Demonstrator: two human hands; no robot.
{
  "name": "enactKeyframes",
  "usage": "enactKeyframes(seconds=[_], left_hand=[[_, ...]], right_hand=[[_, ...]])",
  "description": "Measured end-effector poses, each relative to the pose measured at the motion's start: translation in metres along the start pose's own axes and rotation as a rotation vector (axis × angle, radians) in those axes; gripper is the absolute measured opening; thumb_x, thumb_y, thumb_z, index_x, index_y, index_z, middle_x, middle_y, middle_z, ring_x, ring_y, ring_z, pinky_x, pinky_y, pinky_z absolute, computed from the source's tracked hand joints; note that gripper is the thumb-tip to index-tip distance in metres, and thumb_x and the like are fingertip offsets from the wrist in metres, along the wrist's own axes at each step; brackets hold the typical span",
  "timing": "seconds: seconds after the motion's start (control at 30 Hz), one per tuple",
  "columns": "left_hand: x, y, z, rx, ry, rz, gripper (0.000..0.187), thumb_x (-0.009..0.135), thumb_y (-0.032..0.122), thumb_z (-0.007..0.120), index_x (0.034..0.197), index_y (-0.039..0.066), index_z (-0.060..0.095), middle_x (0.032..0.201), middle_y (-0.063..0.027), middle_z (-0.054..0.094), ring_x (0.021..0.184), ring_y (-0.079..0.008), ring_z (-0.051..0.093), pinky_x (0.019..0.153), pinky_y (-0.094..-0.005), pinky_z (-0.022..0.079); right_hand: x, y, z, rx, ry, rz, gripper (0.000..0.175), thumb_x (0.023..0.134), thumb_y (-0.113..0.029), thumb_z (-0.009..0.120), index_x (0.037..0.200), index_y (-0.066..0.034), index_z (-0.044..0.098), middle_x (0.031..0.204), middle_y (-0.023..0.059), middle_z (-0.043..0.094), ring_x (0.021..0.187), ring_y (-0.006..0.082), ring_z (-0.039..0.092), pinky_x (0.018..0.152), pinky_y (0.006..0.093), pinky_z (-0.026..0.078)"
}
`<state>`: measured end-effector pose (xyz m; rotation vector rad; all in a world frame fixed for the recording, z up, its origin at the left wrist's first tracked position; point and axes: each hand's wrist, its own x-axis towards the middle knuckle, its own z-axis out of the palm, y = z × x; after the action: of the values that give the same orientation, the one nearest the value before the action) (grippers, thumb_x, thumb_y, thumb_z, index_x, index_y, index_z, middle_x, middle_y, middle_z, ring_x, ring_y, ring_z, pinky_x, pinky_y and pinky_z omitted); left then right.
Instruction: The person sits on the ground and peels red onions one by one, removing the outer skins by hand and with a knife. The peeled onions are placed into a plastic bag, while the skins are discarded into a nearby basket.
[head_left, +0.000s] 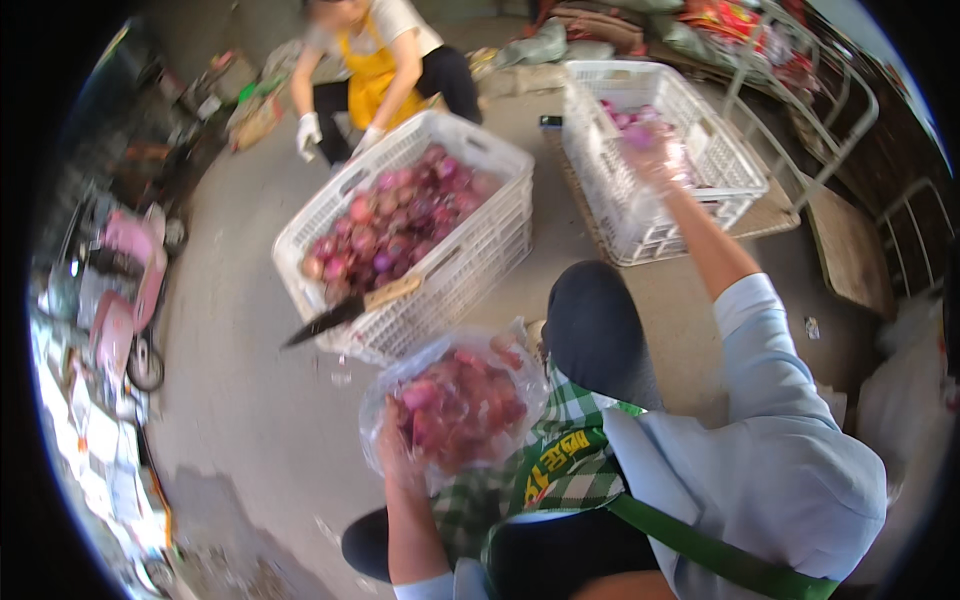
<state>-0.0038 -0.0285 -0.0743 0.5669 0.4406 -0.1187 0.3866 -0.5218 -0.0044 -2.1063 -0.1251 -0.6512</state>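
Observation:
My left hand (397, 444), in what looks like a thin clear glove, is in front of me at the near left side of a clear plastic bag (529, 382). A red onion (420, 394) is at its fingertips, over reddish onion skins (476, 409) in the bag. On the right, my outstretched right hand (656, 157), blurred and in a clear plastic glove, holds a purple onion (640, 136) over a white plastic crate (709, 142). A few onions (611, 112) lie in that crate. A knife (352, 309) with a wooden handle rests across the near rim of another white crate (450, 277).
Many red onions (397, 210) fill the middle crate. Behind it a person (382, 67) in a yellow apron and white gloves crouches. A metal frame (817, 112) stands at right, beside a board (844, 247). A pink scooter (124, 292) is at far left.

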Motion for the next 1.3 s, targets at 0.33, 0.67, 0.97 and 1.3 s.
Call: enactKeyframes(seconds=[0.33, 0.67, 0.97, 1.3], left_hand=[[0.013, 0.006, 0.025, -0.069, 0.433, 0.153, 0.044, 0.103, 0.047, 0.047, 0.123, 0.009, 0.058, 0.109, -0.0085, 0.064, 0.096, -0.0207, 0.062, 0.074, -0.0442, 0.057], [0.006, 0.006, 0.01, 0.355, 0.457, 0.712, 0.046, 0.101, 0.038, 0.058, 0.132, 0.005, 0.05, 0.123, -0.0094, 0.061, 0.11, -0.0178, 0.056, 0.096, -0.0355, 0.048], [-0.032, 0.02, 0.068, 0.345, 0.556, 0.545, 0.02, 0.099, 0.008, 0.06, 0.118, 0.003, 0.064, 0.109, -0.0032, 0.066, 0.099, -0.013, 0.061, 0.089, -0.0293, 0.051], [-0.018, 0.014, 0.048, -0.016, 0.354, 0.501, 0.018, 0.101, 0.014, 0.057, 0.117, 0.007, 0.061, 0.098, -0.0049, 0.066, 0.083, -0.0158, 0.063, 0.069, -0.0316, 0.055]], right_hand=[[-0.017, -0.021, 0.018, -0.535, -0.042, -0.315, 0.053, 0.091, -0.049, 0.064, 0.121, -0.0056, 0.065, 0.109, 0.0181, 0.07, 0.1, 0.0322, 0.068, 0.089, 0.0444, 0.052], [-0.298, -0.299, 0.178, 0.676, -1.539, 0.543, 0.071, 0.084, -0.03, 0.079, 0.143, -0.0081, 0.046, 0.12, 0.0117, 0.063, 0.098, 0.0175, 0.065, 0.083, 0.033, 0.056], [-0.286, -0.297, 0.178, 0.81, -1.391, 0.671, 0.064, 0.074, -0.006, 0.083, 0.132, -0.0051, 0.055, 0.114, 0.0073, 0.066, 0.102, 0.0173, 0.064, 0.086, 0.0307, 0.055], [-0.277, -0.284, 0.185, 0.932, -1.553, 0.934, 0.06, 0.076, 0.007, 0.077, 0.13, -0.006, 0.053, 0.114, 0.012, 0.065, 0.098, 0.027, 0.069, 0.083, 0.0396, 0.061]])
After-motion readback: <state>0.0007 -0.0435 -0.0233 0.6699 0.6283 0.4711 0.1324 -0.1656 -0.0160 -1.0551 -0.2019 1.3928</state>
